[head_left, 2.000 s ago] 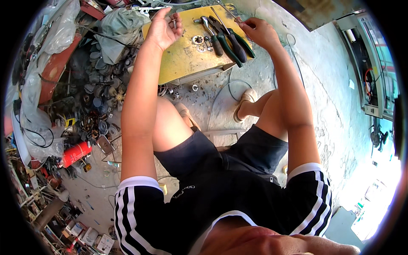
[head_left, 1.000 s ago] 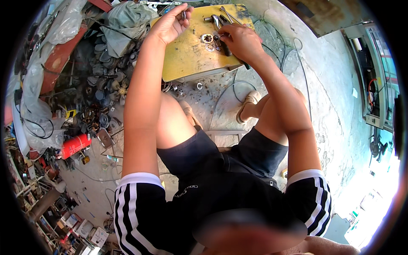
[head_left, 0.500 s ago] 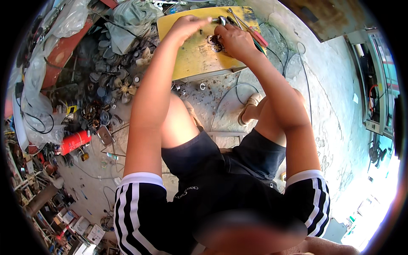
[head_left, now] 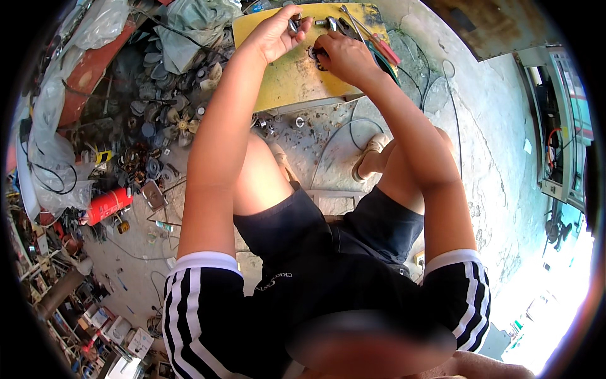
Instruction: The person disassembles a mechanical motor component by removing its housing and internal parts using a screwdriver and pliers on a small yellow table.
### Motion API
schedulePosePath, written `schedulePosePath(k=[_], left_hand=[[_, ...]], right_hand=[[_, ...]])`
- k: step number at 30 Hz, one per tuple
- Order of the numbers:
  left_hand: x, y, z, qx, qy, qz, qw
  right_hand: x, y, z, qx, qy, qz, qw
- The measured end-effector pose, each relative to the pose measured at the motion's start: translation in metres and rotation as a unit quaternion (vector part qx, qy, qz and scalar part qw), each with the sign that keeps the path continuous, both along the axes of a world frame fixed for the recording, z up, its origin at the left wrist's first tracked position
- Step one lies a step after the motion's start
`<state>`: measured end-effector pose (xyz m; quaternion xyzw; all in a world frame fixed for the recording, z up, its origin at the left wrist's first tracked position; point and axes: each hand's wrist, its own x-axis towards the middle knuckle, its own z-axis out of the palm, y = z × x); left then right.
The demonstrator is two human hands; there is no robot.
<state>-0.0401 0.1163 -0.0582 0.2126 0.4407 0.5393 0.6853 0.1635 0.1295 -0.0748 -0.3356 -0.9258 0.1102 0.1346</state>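
My left hand (head_left: pixel 276 36) is raised over the far left of a low yellow table (head_left: pixel 284 88), palm turned partly up. Its curled fingers hold a small shiny metal piece (head_left: pixel 293 27), whose exact kind is too small to make out. Bent down over the middle of the tabletop, my right hand (head_left: pixel 347 60) has its fingertips at a small round part (head_left: pixel 320 61) with a dark rim. The fingers cover much of that part. Just beyond them lies a hammer-like tool (head_left: pixel 329 23) with a metal head. Beside it are a long metal rod (head_left: pixel 355 24) and a red-handled tool (head_left: pixel 385 52).
Left of the table, metal and plastic scrap (head_left: pixel 161 120) is heaped beside a grey plastic bag (head_left: pixel 192 38). A red cylinder (head_left: pixel 108 206) lies farther down. Cables (head_left: pixel 341 132) loop across the concrete floor, and a metal-framed cabinet (head_left: pixel 562 126) stands at right.
My left hand has drawn back from the hammer-like tool and turned its palm up, with the metal piece now showing. The right hand stays at the round part.
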Motion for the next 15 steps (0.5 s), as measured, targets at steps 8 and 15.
schedulePosePath(k=[8,15], left_hand=[[0.025,-0.013,-0.019,-0.111,-0.18,0.14,0.967],[0.033,-0.008,-0.027,-0.094,-0.218,0.253,0.938]], right_hand=[[0.0,0.013,0.02,-0.047,0.229,-0.031,0.972],[0.0,0.017,0.006,-0.003,0.073,-0.075,0.994]])
